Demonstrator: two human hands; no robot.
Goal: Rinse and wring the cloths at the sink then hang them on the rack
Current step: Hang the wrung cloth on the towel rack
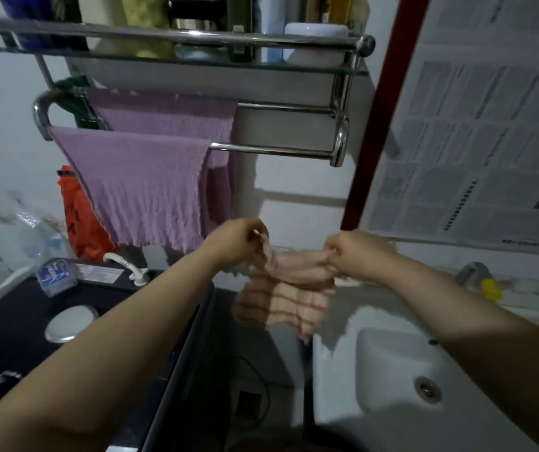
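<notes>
A small pink cloth with orange stripes hangs stretched between my two hands, below the rack and left of the sink. My left hand pinches its upper left corner. My right hand grips its bunched top edge on the right. Above them a chrome wall rack carries a purple cloth over its front bar and another purple cloth over the rear bar. The right half of both bars is bare. The white sink with its drain lies at the lower right.
A glass shelf with bottles and a white jar tops the rack. A black appliance top at left holds a blue box, a white tap-like piece and a round metal lid. An orange bag hangs by the wall. Newspaper covers the right wall.
</notes>
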